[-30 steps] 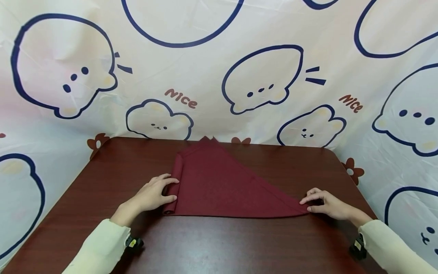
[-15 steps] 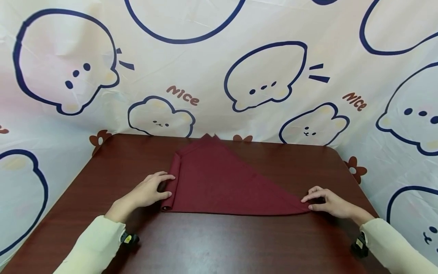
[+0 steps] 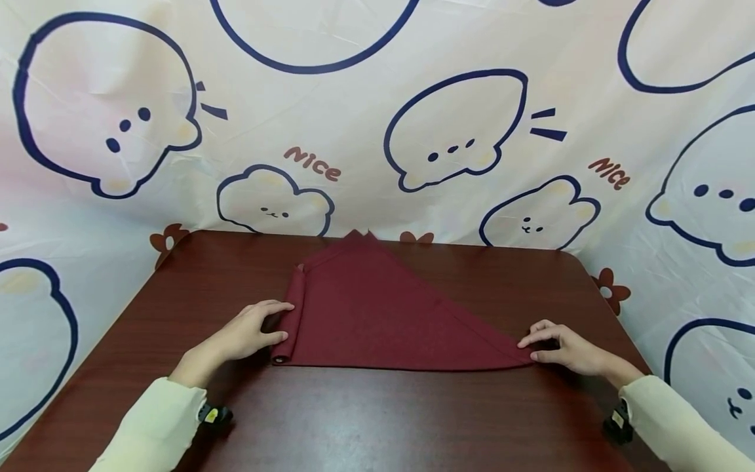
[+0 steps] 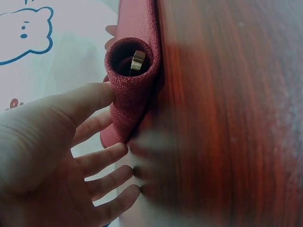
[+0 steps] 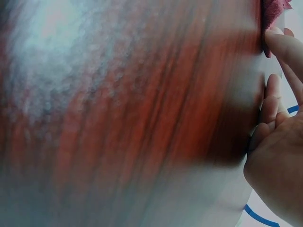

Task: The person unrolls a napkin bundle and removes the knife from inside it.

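Note:
A dark red cloth [image 3: 377,314], folded into a triangle, lies on the table. Its left side is wound into a narrow roll [image 3: 289,328]. My left hand [image 3: 242,331] is at the roll's left side, thumb and index fingertips touching it and the other fingers fairly straight. In the left wrist view, the roll's hollow end [image 4: 130,78] shows a small brass-coloured piece [image 4: 138,61] inside. At the far right, my right hand [image 3: 566,351] pinches the cloth's pointed corner [image 5: 272,19] between thumb and index finger.
The dark brown wooden table [image 3: 377,426] has rounded far corners. A white sheet [image 3: 366,118] with blue cartoon outlines hangs behind and at both sides. The cloth's top points [image 3: 360,237] reach the table's far edge.
My left hand and the roll have shifted left, so the flat part of the cloth is a little wider. The right hand stays at the corner.

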The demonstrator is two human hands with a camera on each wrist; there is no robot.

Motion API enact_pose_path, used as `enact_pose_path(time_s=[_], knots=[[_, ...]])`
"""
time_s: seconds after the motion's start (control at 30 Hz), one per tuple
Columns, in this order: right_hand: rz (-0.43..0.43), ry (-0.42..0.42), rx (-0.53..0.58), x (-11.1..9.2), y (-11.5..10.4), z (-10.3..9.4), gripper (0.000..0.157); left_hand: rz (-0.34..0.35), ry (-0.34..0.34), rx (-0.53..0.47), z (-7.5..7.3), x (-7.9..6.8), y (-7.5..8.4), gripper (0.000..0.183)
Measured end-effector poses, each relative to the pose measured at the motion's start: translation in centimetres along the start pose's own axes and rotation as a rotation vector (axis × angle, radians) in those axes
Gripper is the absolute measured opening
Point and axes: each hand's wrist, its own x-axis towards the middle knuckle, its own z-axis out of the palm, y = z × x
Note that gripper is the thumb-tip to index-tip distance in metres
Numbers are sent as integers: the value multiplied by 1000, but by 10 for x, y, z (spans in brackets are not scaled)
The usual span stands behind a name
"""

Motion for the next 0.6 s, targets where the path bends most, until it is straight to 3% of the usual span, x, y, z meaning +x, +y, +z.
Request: enact_pose_path(time_s=[0.27, 0.47, 0.6], knots=[[-1, 10, -15, -3, -2, 1, 22, -65, -22, 103, -2, 7, 10, 51], [9, 0, 5, -1, -1, 1, 22, -50, 7, 154, 2, 14, 20, 50], [-2, -10, 13, 1, -1, 1, 23, -43, -22, 222, 8, 16, 25, 51]])
